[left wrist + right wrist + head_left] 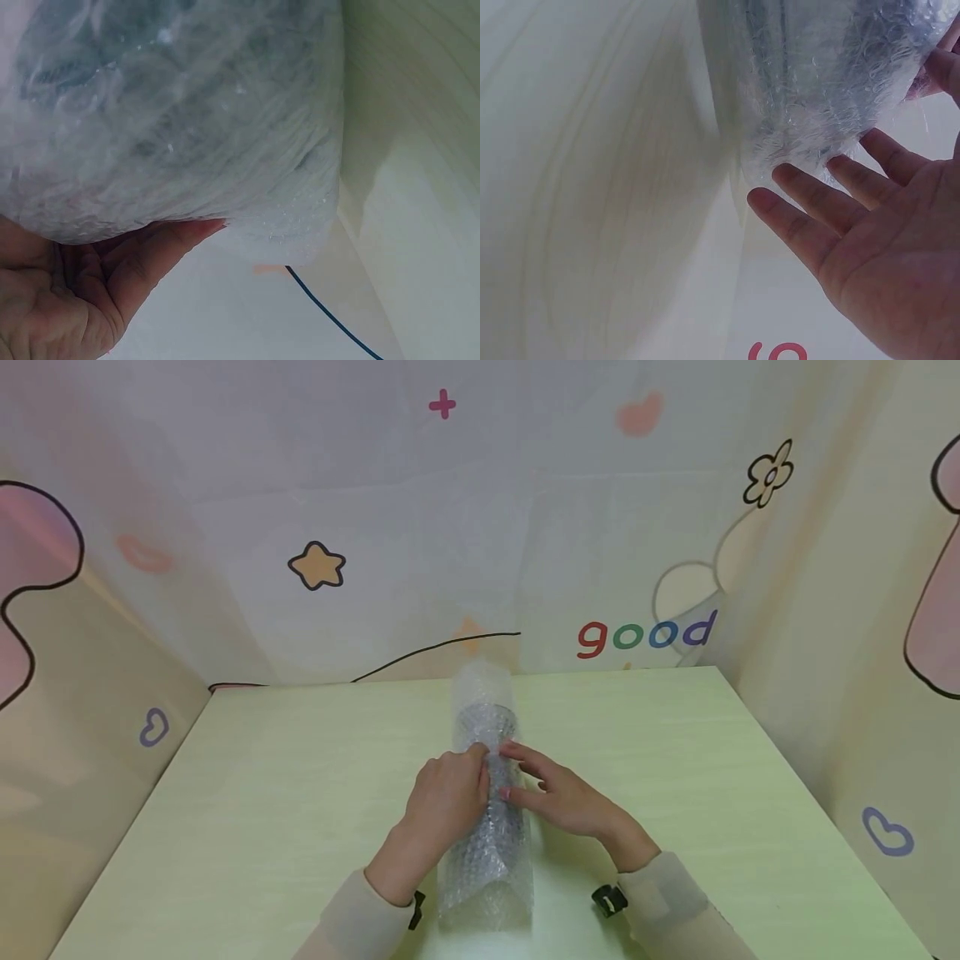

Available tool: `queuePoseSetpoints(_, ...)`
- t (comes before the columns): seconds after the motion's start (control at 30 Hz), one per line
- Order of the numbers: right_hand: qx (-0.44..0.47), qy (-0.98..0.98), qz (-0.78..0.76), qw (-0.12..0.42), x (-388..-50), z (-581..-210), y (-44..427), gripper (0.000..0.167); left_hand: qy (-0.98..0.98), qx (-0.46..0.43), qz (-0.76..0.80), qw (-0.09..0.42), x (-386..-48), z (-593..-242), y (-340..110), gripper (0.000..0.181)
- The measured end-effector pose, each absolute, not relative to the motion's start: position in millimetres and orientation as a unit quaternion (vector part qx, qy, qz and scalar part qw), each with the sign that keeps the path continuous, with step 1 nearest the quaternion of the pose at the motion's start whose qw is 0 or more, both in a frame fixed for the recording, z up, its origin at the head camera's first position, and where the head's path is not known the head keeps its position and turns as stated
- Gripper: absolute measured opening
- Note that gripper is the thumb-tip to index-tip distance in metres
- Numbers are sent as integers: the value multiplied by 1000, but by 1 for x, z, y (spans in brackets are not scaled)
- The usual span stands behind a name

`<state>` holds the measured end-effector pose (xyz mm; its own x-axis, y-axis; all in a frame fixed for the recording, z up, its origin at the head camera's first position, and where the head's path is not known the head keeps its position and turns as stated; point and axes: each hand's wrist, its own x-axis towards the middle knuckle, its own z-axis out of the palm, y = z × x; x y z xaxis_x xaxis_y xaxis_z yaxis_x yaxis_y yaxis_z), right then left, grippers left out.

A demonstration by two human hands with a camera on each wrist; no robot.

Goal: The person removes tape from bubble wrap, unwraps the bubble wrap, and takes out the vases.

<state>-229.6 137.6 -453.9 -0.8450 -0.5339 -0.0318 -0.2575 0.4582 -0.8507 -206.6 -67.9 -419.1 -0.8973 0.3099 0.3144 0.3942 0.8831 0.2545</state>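
Observation:
A long roll of bubble wrap [491,839] lies lengthwise on the table in the middle of the head view. Inside is a bluish-grey, roughly cylindrical thing, blurred by the wrap, so its kind cannot be told. Clear wrap extends loosely past both of its ends. My left hand [448,789] lies over the roll from the left, fingers bent, holding the wrap near its upper middle. On the right side, my right hand [566,797] has its fingers spread, the fingertips [787,176] at the wrap's surface in the right wrist view.
The pale green table [300,827] reaches back to a patterned cloth wall [375,485] with cartoon shapes and the word "good". More cloth hangs along the left and right sides. A small black clip-like piece [610,900] sits by the right sleeve.

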Motion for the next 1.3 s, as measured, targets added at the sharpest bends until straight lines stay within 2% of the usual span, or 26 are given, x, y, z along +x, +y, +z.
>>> queuePoseSetpoints(0.73,-210,850,-466,131,-228,-453,130,62,-952,-142,-245,113,-207,-422,-74,16)
queuePoseSetpoints(1.13,-166,863,-463,115,-223,-447,121,59,-944,-141,-269,130,-205,-422,-74,12)
queuePoseSetpoints(1.3,-182,865,-457,95,-224,-446,119,57,-941,-133,-286,125,-206,-422,-75,12)
